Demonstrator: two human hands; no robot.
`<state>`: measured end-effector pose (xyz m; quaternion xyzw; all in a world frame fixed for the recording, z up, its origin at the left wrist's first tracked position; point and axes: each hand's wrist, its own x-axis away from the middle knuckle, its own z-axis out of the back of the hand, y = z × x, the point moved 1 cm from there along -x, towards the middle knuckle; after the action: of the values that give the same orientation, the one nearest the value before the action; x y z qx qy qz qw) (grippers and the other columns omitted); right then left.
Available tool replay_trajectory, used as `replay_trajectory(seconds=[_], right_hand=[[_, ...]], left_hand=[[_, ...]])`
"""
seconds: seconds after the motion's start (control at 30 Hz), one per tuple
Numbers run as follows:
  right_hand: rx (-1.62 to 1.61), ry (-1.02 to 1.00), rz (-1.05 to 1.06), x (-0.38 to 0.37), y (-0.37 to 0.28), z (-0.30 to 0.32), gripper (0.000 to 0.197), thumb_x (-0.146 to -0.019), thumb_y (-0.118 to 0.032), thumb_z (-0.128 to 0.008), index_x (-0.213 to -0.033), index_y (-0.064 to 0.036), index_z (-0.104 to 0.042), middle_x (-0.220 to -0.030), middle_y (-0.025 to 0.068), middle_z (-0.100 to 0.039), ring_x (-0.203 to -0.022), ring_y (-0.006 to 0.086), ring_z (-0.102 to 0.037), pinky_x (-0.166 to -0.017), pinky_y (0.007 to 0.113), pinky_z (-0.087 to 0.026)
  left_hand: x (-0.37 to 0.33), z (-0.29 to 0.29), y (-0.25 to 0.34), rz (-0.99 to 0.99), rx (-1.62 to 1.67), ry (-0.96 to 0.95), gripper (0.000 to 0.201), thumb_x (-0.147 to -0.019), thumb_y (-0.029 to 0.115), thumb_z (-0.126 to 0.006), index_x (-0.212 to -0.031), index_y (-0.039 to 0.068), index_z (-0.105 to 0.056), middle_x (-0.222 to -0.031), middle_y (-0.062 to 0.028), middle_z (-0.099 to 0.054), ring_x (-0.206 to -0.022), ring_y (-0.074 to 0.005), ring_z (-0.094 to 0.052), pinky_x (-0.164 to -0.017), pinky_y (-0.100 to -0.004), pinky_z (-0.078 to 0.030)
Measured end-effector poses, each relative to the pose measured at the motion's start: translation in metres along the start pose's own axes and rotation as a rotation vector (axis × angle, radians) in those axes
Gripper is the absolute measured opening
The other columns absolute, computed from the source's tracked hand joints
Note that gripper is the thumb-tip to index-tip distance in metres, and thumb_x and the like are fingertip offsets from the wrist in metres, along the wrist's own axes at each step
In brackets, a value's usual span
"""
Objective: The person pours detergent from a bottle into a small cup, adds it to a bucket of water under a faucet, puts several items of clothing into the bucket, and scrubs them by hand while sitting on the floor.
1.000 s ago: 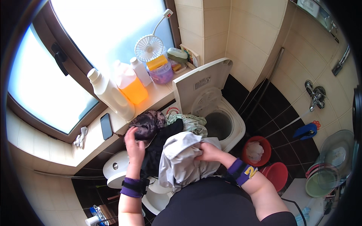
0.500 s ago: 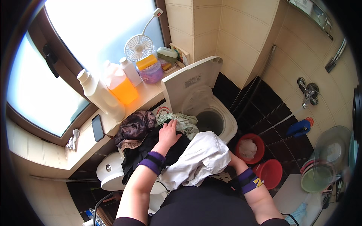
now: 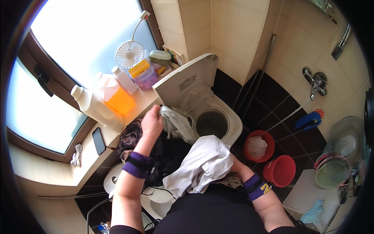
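Note:
My left hand is closed on a pale grey-green garment, lifting one end beside the open top-loading washing machine. Below it lie a black garment and a dark patterned cloth. A white garment lies bunched in front of me, partly over my right hand. The fingers of that hand are hidden under the white cloth, so its grip does not show. The machine's lid stands raised, and its round opening is dark inside.
On the window ledge stand a cream bottle, an orange liquid jug, a small fan and a phone. Red buckets sit at right, one under the running tap. A toilet is below the clothes.
My left hand has gone from resting open on the pile to gripping the pale grey-green garment and raising it up and leftward. My right hand stays by the white garment. The view has shifted slightly.

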<state>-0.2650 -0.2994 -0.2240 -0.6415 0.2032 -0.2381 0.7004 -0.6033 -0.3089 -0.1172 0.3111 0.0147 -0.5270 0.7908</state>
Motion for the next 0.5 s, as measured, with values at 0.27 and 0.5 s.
replay_trajectory(seconds=[0.27,0.5], right_hand=[[0.182,-0.093,0.349,-0.083,-0.059,-0.070,0.048,-0.063,0.000,-0.062,-0.110,-0.0030,-0.060,-0.116,0.0176,-0.055,-0.114,0.0337,-0.050,-0.096,0.038,-0.040],[0.336,-0.053,0.231,-0.143,-0.091,-0.128,0.040,-0.069,-0.022,-0.068,-0.105,-0.0049,-0.060,-0.110,0.0172,-0.056,-0.101,0.0375,-0.053,-0.082,0.044,-0.045]], left_hand=[[-0.039,0.122,0.050,-0.039,0.951,0.227,0.027,-0.088,-0.002,-0.044,-0.113,0.003,-0.052,-0.087,-0.0023,-0.060,-0.071,-0.0085,-0.055,-0.061,-0.0222,-0.047],[-0.036,0.226,0.119,-0.259,1.071,0.652,0.023,-0.092,0.005,-0.045,-0.114,0.006,-0.051,-0.097,-0.0040,-0.059,-0.082,-0.0095,-0.056,-0.073,-0.0225,-0.046]])
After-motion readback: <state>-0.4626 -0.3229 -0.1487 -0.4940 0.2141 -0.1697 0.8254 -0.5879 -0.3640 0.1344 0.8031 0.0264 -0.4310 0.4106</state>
